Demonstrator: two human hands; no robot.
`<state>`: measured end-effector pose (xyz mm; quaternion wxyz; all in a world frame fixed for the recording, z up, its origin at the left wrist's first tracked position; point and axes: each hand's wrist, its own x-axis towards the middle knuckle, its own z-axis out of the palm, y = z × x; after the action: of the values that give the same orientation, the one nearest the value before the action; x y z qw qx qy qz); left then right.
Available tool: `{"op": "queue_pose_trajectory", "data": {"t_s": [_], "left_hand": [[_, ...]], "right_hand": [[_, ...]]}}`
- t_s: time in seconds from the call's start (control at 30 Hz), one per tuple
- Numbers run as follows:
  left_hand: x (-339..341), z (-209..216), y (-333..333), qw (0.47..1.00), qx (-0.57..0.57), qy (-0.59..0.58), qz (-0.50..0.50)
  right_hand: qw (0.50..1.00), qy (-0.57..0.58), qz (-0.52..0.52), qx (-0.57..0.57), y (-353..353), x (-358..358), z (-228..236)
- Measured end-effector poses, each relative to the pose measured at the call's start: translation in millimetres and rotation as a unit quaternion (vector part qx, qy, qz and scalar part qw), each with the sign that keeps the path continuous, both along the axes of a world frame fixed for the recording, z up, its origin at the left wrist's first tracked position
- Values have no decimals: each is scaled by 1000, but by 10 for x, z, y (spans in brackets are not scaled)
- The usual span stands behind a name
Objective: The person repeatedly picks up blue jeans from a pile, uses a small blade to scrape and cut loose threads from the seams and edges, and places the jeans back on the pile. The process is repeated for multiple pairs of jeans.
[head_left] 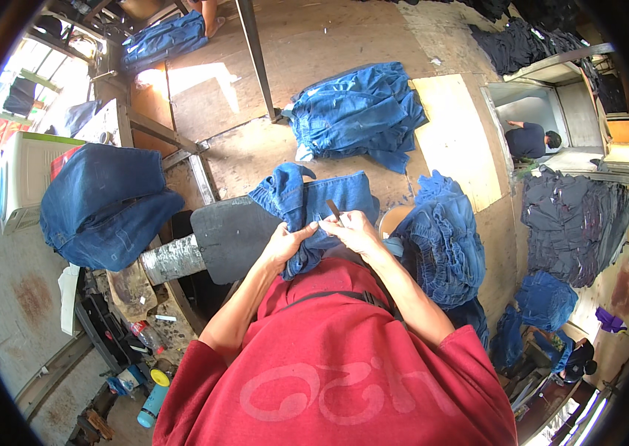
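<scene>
A blue denim garment (333, 192) lies across my lap, one part bunched up toward the left. My left hand (284, 244) is closed, pinching the cloth between thumb and fingers. Right beside it, my right hand (354, 232) is closed around a small thin dark tool (334, 210) that sticks up past the fingers. Its exact kind is too small to tell. The fingertips of both hands nearly meet at the cloth. Under the garment's left side is a dark flat board (232, 239).
Denim piles surround me: one ahead on the floor (362, 111), one close at right (444, 245), one at left (110, 204). Dark garments (574, 223) are stacked farther right. A thin post (256, 59) stands ahead. Other people (528, 141) are at the right and far left.
</scene>
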<state>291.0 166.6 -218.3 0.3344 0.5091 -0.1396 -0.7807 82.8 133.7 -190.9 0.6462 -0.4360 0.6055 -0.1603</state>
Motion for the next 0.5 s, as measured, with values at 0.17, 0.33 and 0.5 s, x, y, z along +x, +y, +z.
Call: {"op": "queue_pose_trajectory", "data": {"t_s": [0.17,0.33,0.5], "left_hand": [[15,-34,-11,999,45,-15,10],[84,33,25,994,53,87,38],[57,91,18,998,35,51,33]], "right_hand": [[979,-114,-53,159,19,-51,-60],[922,-253,-178,232,41,-132,-8],[985,-68,-80,135,5,-89,42]]}}
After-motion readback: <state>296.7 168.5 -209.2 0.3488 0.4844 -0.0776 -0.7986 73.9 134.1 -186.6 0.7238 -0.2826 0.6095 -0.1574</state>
